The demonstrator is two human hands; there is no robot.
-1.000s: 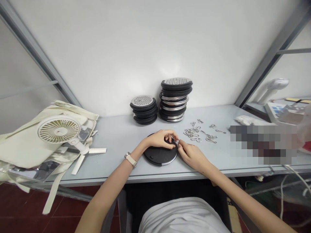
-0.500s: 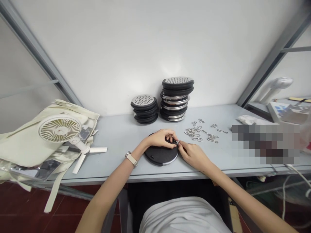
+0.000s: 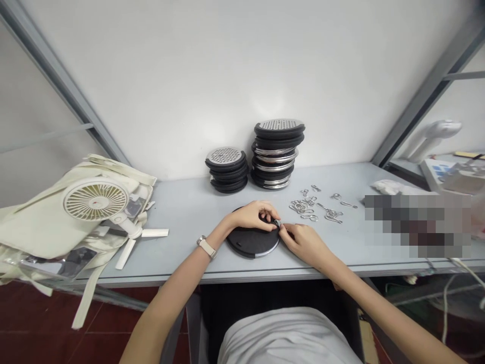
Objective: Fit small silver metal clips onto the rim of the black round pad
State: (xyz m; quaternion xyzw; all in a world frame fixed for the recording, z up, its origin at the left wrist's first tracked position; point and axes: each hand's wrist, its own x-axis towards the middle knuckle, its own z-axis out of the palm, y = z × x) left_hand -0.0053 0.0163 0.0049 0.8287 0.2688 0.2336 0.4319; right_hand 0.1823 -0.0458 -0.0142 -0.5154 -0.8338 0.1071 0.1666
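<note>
A black round disc [image 3: 248, 243] with a silver strip along its front right rim lies flat near the table's front edge. Across its upper side lies my left hand [image 3: 254, 215], fingers curled and thumb against the disc's right edge. A small silver metal piece [image 3: 278, 223] shows at that edge, between my two hands. My right hand [image 3: 302, 242] comes in from the right, thumb and forefinger pinched at this piece. Beyond the hands are several loose metal clips and rings [image 3: 303, 206]. How the silver piece is joined to the disc is hidden by my fingers.
Behind the disc stand a short stack [image 3: 227, 172] and a taller stack [image 3: 278, 154] of round black and silver pieces with perforated tops. A white fan [image 3: 96, 201] and a cream bag [image 3: 41, 217] occupy the left. White crumpled material [image 3: 390, 187] lies right, beside a blurred patch.
The view has shifted slightly. My right fingertips have moved a little down along the silver piece, which shows more now. My left hand stays on the disc.
</note>
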